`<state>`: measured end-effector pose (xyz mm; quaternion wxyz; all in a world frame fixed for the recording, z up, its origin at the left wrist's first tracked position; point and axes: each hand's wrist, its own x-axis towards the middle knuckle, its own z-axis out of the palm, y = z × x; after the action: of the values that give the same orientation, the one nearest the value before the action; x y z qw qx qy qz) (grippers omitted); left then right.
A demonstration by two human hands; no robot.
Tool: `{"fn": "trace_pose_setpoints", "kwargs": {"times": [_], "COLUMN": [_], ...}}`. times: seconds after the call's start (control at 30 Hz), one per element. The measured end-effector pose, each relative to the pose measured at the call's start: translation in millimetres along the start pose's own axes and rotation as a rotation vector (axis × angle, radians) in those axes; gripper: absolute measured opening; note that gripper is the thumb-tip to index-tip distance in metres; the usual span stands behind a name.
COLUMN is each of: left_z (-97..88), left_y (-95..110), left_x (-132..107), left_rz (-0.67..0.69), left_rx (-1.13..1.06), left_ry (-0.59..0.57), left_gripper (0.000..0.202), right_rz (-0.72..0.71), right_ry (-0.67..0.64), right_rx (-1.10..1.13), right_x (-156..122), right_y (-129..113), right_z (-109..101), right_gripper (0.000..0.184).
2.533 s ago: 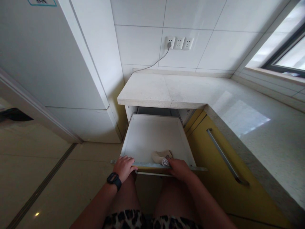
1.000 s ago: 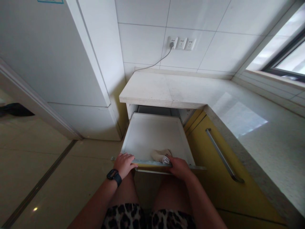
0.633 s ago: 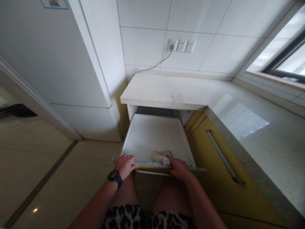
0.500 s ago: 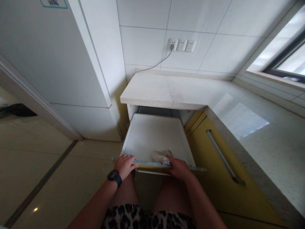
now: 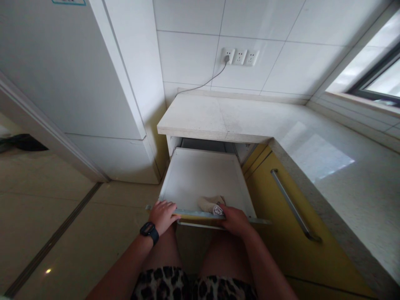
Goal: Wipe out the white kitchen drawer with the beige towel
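Observation:
A white drawer [image 5: 200,175] stands pulled out under the pale countertop [image 5: 218,118]. My left hand [image 5: 162,214], with a black watch on the wrist, rests over the left part of the drawer's front edge with its fingers curled on the rim. My right hand [image 5: 236,220] grips the front edge toward the right. A beige rolled cloth [image 5: 211,204] lies inside the drawer at the front, just left of my right hand's fingers. Apart from the cloth, the drawer's bottom is bare.
A yellow cabinet front with a long metal handle [image 5: 293,206] runs along the right. A white fridge [image 5: 78,83] stands at the left. Wall sockets [image 5: 240,56] with a grey cord sit above the counter. My bare knees are below the drawer.
Hands, drawer and cloth stay where they were; only the camera shifts slightly.

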<state>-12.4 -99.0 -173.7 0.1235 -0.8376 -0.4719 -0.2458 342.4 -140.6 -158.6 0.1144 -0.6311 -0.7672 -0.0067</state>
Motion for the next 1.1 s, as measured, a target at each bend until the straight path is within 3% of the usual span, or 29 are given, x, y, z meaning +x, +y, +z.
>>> {"fn": "trace_pose_setpoints", "kwargs": {"times": [0.27, 0.5, 0.8, 1.1], "left_z": [0.9, 0.4, 9.2, 9.4], "left_y": [-0.8, -1.0, -14.4, -11.5], "left_x": [-0.1, -0.4, 11.3, 12.4], "left_rz": [0.007, 0.021, 0.042, 0.010], "left_rx": [0.006, -0.004, 0.030, 0.026], "left_ry": [-0.010, -0.012, -0.025, -0.010], "left_gripper": [0.032, 0.030, 0.033, 0.031], "right_rz": [0.005, 0.009, 0.016, 0.022], "right_ry": [-0.014, 0.001, -0.015, -0.010], "right_rx": [-0.007, -0.001, -0.028, -0.034], "right_x": [-0.3, -1.3, 9.5, 11.0], "right_y": [-1.6, 0.4, -9.5, -6.2], "right_z": [-2.4, 0.0, -0.7, 0.7], "right_gripper": [0.052, 0.064, 0.053, 0.062]}}
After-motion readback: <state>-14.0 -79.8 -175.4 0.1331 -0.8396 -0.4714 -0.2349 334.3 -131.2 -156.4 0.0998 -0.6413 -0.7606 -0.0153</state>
